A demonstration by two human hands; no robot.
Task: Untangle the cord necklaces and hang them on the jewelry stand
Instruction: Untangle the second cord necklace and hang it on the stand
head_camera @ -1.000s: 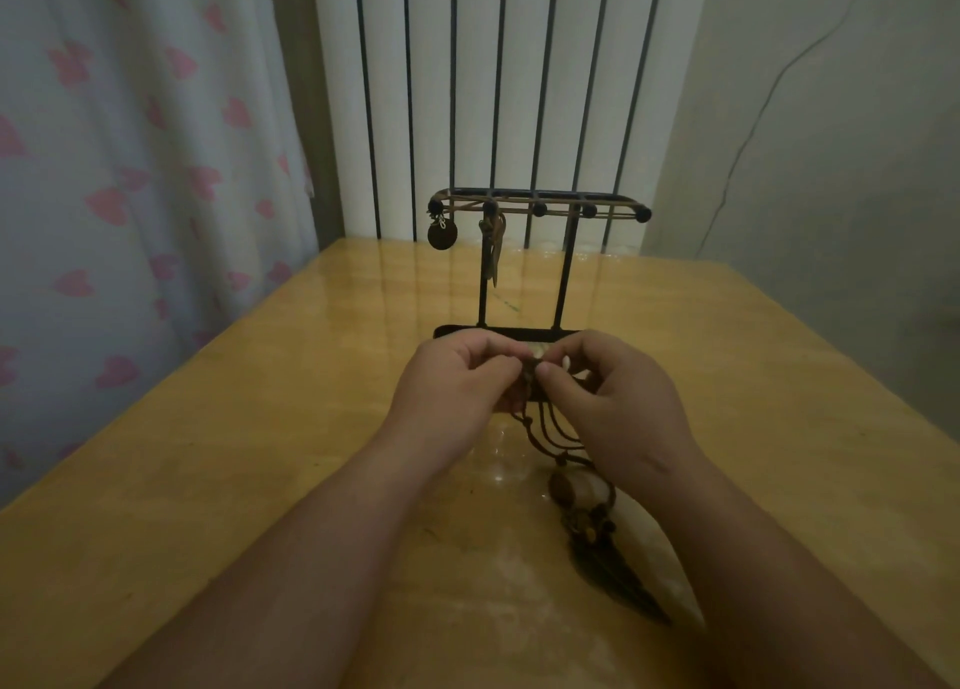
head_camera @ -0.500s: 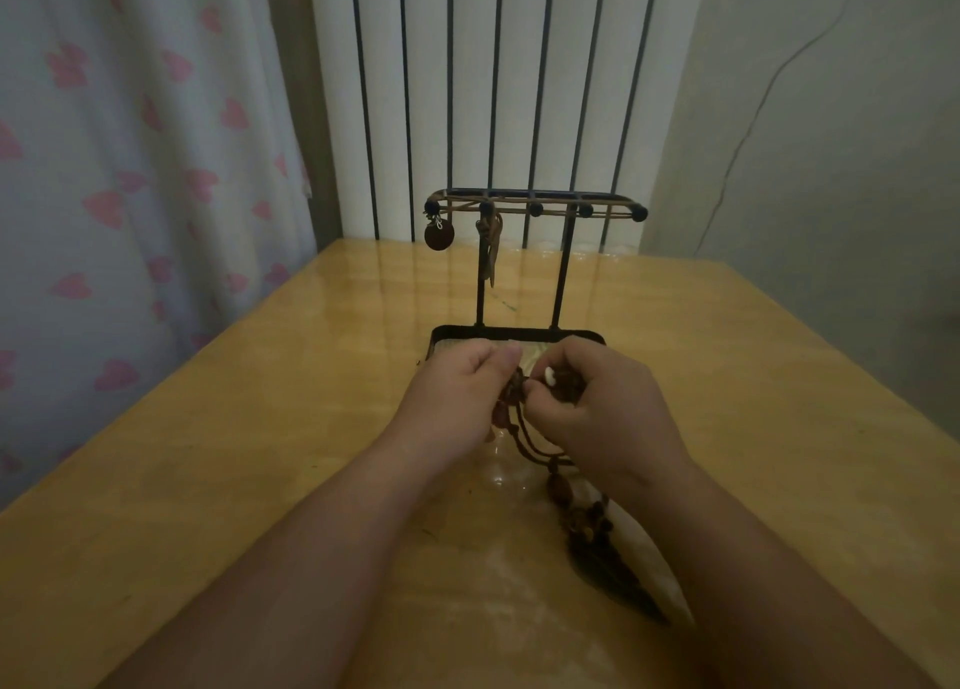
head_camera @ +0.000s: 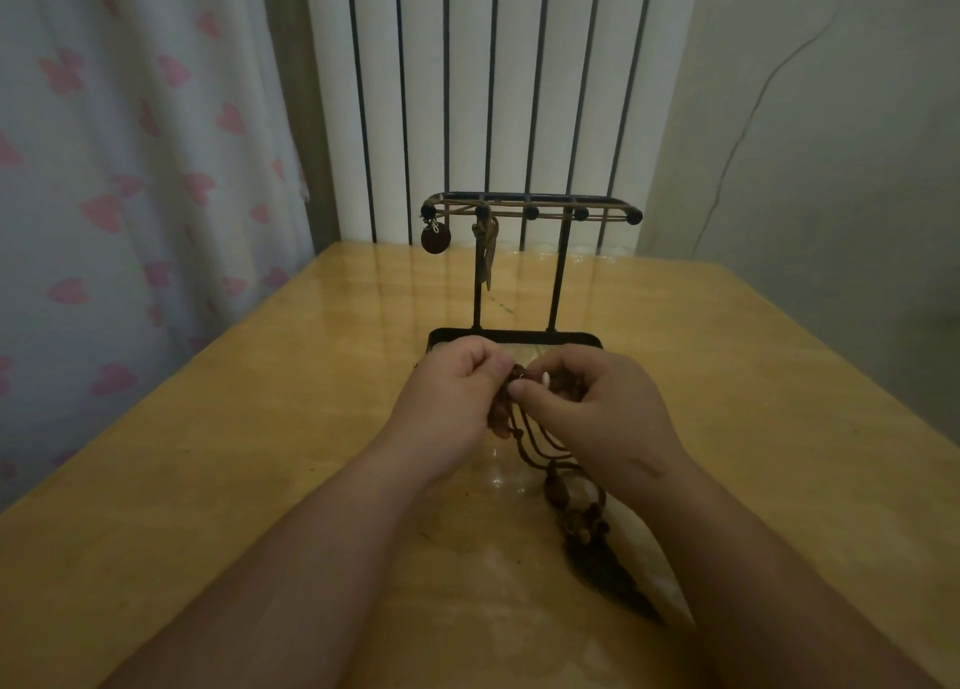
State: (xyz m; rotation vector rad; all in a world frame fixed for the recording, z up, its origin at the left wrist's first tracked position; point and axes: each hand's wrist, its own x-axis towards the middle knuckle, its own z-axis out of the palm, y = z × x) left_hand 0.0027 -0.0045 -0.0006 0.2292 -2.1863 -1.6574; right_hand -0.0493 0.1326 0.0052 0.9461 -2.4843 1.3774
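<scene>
hands: left hand [head_camera: 457, 392] and right hand [head_camera: 587, 413] are pinching the cords [head_camera: 530, 441] together at 1 knot | cords: are trailing toward 5 o'clock, tassel [head_camera: 597, 553] lying on the surface [head_camera: 260, 454] beside the right forearm | stand [head_camera: 558, 272]: is standing at 12 o'clock, just beyond both hands, equally near

It's dim in here, everything greyish and slightly grainy. The brightest thing is the white slatted panel [head_camera: 467, 90] behind the jewelry stand [head_camera: 531, 213], and it mirrors as pale streaks on the glossy desk [head_camera: 260, 454] around the stand's base. In front of the stand, the cord necklaces [head_camera: 597, 558] sink into murky shadow. Far to either side of the stand, the view stretches and leans.
</scene>
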